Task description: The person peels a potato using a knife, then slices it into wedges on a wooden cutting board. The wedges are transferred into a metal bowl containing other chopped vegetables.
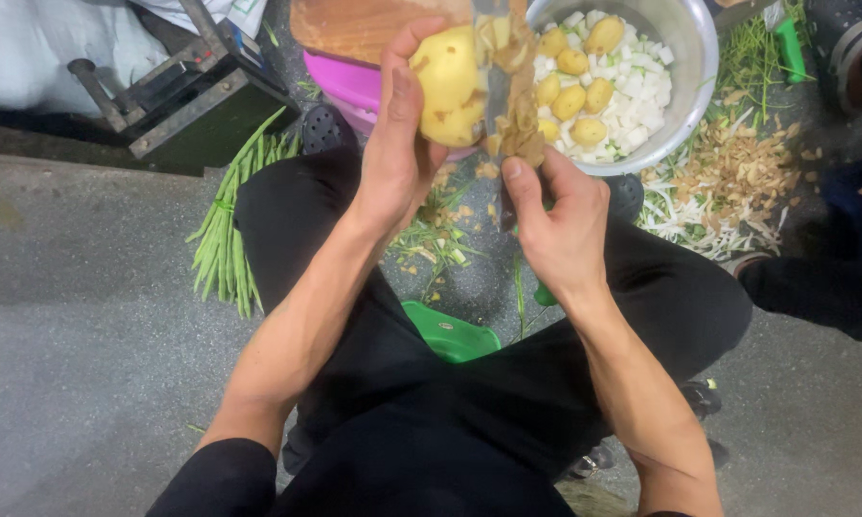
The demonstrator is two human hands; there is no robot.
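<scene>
The person sits on a low green stool (450, 335) over a grey concrete floor (86, 287), both bare forearms reaching forward. The left hand (397, 153) is closed around a yellow potato (447, 86), thumb curling over its top and palm cupping its left side; the potato is held up in the air, above the floor between the knees and just in front of a pink basin (345, 91). Most of its facing side is already bare and pale. The right hand (560, 225) is closed in a narrow grip on a knife (496, 91), the thumb stretched up along it, and the blade stands upright against the right side of the potato. A long strip of brown peel (522, 105) hangs beside the blade, touching the thumb tip. Just beyond the hands a metal bowl (694, 67) holds peeled potatoes on white diced pieces. A wooden board (354, 29) lies across the pink basin. On the floor to the left lies a bundle of long green beans (230, 230), near a dark metal stand (182, 96). To the right of the bowl a heap of peelings and vegetable scraps (727, 182) is spread out, and more scraps lie between the legs under the hands.
</scene>
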